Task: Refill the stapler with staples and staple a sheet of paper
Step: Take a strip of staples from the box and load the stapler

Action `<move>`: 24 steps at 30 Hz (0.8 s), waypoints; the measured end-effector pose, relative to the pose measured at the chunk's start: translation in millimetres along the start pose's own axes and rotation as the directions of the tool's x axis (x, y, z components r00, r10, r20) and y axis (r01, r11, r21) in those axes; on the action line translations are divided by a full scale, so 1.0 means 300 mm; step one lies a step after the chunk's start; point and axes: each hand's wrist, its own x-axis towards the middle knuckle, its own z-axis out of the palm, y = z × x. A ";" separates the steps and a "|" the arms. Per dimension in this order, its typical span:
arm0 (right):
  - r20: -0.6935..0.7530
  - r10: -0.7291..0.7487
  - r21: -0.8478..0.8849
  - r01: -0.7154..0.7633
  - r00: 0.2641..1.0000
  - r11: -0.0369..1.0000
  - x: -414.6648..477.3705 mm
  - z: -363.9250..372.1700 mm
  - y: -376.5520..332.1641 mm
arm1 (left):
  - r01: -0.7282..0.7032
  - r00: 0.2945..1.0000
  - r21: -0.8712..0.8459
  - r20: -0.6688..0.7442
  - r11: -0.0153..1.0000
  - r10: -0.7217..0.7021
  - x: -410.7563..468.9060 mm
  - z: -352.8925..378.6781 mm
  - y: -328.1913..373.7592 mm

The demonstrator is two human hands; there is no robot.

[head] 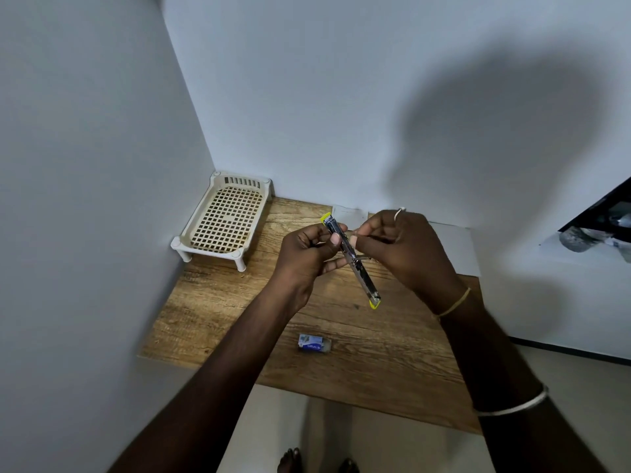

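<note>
We see the stapler swung open into one long bar with yellow tips, held above the middle of the desk, its far end toward the back edge and its near end slanting toward the right edge; the left hand grips the far half, fingers curled round it with the thumb on top; the right hand comes in from the right, its thumb and forefinger closing on the stapler's middle; whether a strip of staples lies between them we cannot tell.

Open room: bare wood runs along the left edge from the basket down to the front left corner, and across the front edge on both sides of the box; the back left corner is taken, and walls close the desk at the back and left edges.

Counted: one stapler; one box of staples, lying flat near the front edge, well apart from both hands; one sheet of paper at the back right corner, partly under the right hand; one smaller white piece at the back edge just behind the stapler; one white lattice basket on short legs in the back left corner; two hands.
</note>
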 end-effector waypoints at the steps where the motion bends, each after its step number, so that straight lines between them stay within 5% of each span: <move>1: -0.034 0.003 0.025 -0.002 0.999 1.000 0.003 0.000 0.001 | 0.004 1.000 0.003 -0.005 1.000 -0.004 -0.002 0.000 -0.002; 7: -0.125 -0.007 0.021 0.009 0.992 1.000 0.028 0.008 0.014 | 0.011 1.000 0.006 0.000 1.000 -0.011 -0.006 0.003 -0.007; 14: -0.046 0.101 0.351 -0.078 0.994 0.933 0.041 0.013 0.049 | 0.009 1.000 -0.005 -0.002 1.000 -0.009 -0.011 -0.003 -0.005; 24: 0.035 0.079 0.232 -0.085 0.996 0.969 0.041 0.004 0.061 | 0.014 1.000 -0.013 0.008 1.000 -0.014 -0.028 0.000 -0.010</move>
